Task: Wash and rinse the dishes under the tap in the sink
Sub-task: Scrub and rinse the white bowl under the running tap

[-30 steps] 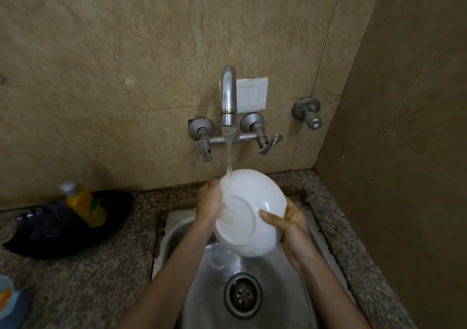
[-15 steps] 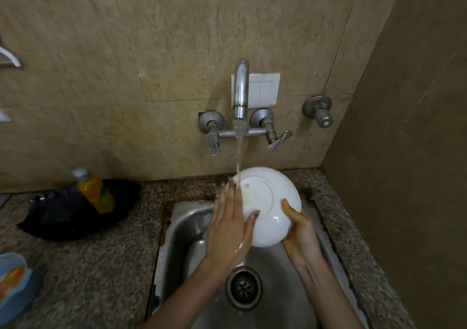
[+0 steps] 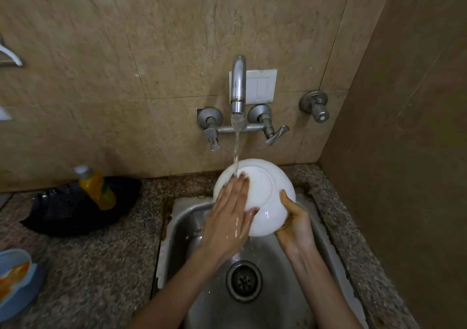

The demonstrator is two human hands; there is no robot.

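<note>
White bowl is held bottom-up over the steel sink, under the running tap. Left hand is laid flat on its underside, fingers straight, wet; the stream lands at the fingertips. Right hand is curled round the lower right rim, thumb on the outside. Yellow bottle is seen on the counter's left, probably soap.

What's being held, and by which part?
A white bowl, underside up; the right hand grips its rim, the left hand lies flat on it.
</note>
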